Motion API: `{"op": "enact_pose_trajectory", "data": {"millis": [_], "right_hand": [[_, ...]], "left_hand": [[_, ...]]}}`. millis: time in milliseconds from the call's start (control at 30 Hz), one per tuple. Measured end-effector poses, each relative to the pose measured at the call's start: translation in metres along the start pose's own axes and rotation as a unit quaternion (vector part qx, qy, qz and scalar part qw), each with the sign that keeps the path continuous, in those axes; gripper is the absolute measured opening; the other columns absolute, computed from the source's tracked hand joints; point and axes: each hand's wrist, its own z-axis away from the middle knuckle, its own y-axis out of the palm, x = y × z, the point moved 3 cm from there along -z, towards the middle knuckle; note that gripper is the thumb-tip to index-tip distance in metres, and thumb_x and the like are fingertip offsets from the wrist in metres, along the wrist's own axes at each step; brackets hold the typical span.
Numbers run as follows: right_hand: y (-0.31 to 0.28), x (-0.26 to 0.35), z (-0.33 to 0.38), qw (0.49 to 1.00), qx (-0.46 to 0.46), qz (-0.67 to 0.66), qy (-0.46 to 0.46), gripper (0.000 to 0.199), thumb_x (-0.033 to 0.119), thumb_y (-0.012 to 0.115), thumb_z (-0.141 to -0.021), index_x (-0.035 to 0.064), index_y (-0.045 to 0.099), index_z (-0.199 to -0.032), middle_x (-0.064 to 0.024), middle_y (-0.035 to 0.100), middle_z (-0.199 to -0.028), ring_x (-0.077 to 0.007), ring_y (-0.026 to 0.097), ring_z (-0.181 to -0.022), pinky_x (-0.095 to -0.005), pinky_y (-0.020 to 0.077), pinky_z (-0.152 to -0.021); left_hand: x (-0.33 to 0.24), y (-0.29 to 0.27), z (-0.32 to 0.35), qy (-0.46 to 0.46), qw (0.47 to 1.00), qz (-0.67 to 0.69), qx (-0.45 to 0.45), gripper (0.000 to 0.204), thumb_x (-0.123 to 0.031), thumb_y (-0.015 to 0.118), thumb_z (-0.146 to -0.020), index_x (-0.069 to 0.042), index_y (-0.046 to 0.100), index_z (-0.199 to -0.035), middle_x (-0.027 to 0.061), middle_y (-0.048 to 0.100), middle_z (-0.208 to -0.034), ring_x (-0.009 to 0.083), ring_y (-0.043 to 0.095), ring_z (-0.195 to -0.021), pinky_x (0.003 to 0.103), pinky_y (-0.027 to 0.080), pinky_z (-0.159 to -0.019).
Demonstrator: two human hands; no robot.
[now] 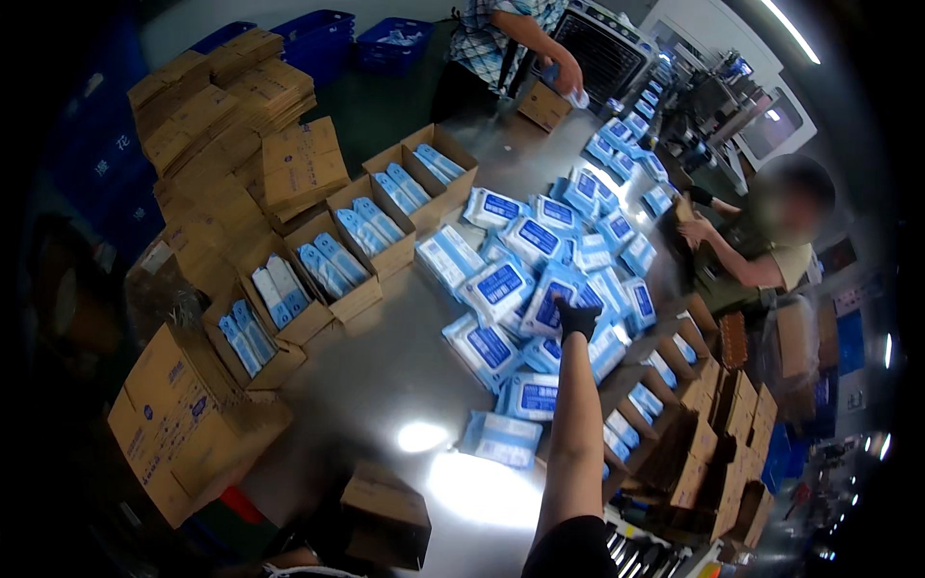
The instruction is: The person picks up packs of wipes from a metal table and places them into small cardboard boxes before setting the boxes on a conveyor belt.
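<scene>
My right hand (576, 318), in a black glove, reaches out over a heap of blue-and-white wipe packs (528, 289) on the steel table (385, 366). Its fingers rest on a pack (551, 301) in the middle of the heap; a firm hold cannot be made out. My bare forearm stretches up from the lower edge. My left hand is out of view.
A row of open cardboard boxes (337, 252) with upright packs lines the table's left side, flat cartons (231, 106) stacked behind. More boxes (694, 433) stand at the right. One person (761, 241) works at the right, another (511, 39) at the far end.
</scene>
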Motion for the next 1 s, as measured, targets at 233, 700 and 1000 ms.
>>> {"op": "enact_pose_trajectory", "data": {"millis": [233,700,1000], "right_hand": [[-0.028,0.030,-0.093,0.829,0.017,0.367,-0.423,0.083,0.034,0.090,-0.052,-0.0060,0.057,-0.117,-0.0233,0.057,-0.122,-0.0301,0.059,-0.109,-0.0382,0.0486,-0.092],[-0.100,-0.001,0.235,0.871,0.426,-0.225,-0.097,0.068,0.011,0.085,-0.063,0.0003,0.051,-0.121,-0.0092,0.065,-0.106,-0.0225,0.061,-0.103,-0.0389,0.0503,-0.092],[-0.097,-0.088,0.513,0.857,0.236,0.300,-0.345,0.061,0.033,0.075,-0.067,0.0163,0.056,-0.122,-0.0170,0.055,-0.115,-0.0358,0.054,-0.103,-0.0458,0.0403,-0.092]], "left_hand": [[-0.002,0.002,-0.025,-0.033,0.999,-0.016,-0.028,0.049,-0.019,0.057,-0.089,-0.003,0.042,-0.133,0.0145,0.054,-0.128,0.0261,0.052,-0.118,0.037,0.042,-0.099],[0.033,0.037,-0.031,0.074,0.996,0.018,-0.046,0.053,-0.016,0.060,-0.086,-0.001,0.042,-0.134,0.0150,0.054,-0.127,0.0246,0.054,-0.114,0.036,0.043,-0.098],[0.000,0.078,-0.037,0.350,0.913,-0.019,0.208,0.041,-0.017,0.069,-0.077,-0.006,0.059,-0.115,0.0080,0.063,-0.103,0.0176,0.060,-0.093,0.031,0.047,-0.083]]}}
